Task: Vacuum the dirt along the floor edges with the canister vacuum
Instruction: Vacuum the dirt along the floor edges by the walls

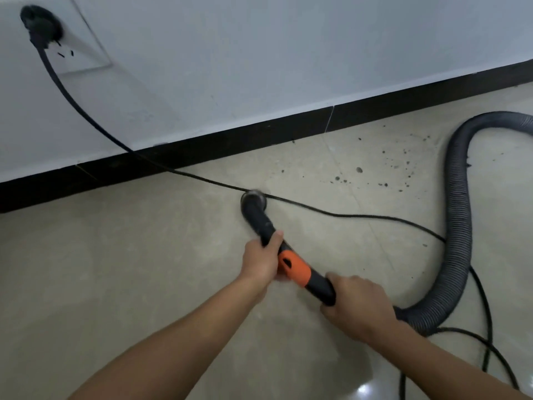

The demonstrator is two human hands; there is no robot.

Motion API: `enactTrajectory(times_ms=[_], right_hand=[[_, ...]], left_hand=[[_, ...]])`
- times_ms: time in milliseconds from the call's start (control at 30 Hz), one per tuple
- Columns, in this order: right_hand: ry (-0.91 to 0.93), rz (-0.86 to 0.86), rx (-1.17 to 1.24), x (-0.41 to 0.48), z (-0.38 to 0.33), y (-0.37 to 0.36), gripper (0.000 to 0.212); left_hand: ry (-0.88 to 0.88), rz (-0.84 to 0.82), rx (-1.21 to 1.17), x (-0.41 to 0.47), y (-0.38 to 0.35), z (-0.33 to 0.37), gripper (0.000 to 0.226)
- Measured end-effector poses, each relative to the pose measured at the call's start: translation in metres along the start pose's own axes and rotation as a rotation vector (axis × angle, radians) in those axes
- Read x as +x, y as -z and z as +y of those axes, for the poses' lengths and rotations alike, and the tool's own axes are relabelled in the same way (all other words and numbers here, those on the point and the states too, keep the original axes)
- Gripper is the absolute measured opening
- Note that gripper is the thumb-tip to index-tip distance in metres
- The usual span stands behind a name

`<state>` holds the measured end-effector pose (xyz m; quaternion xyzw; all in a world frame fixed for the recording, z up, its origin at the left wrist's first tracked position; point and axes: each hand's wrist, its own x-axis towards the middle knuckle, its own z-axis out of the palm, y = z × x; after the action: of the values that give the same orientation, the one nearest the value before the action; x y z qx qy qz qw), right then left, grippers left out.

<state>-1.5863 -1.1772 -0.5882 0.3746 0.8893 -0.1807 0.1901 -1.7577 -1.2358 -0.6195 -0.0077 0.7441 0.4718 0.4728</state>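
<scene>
The left hand (261, 259) curls round the black vacuum wand (256, 217) just ahead of its orange collar (294, 268). The right hand (357, 304) grips the wand's rear end, where the ribbed hose (458, 226) loops off to its right. The wand's mouth rests on the floor (144, 255) beyond the left hand, touching the power cord (360, 217). Dirt specks (383, 168) lie ahead of the right hand, near the baseboard (230, 142).

Left grip (261, 259) ahead of right grip (356, 304), both curled tight
</scene>
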Motion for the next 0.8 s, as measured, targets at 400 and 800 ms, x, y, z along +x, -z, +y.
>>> enactTrajectory(times_ms=[400,800], right_hand=[[-0.075,0.061,0.016,-0.020,0.015,0.016,0.022],[-0.122,0.071,0.108,0.039,-0.016,0.024,0.015]], left_hand=[[-0.026,-0.065,0.013,-0.024,-0.022,0.018,0.039],[0.006,-0.070,0.002,0.034,-0.010,0.062,0.041]])
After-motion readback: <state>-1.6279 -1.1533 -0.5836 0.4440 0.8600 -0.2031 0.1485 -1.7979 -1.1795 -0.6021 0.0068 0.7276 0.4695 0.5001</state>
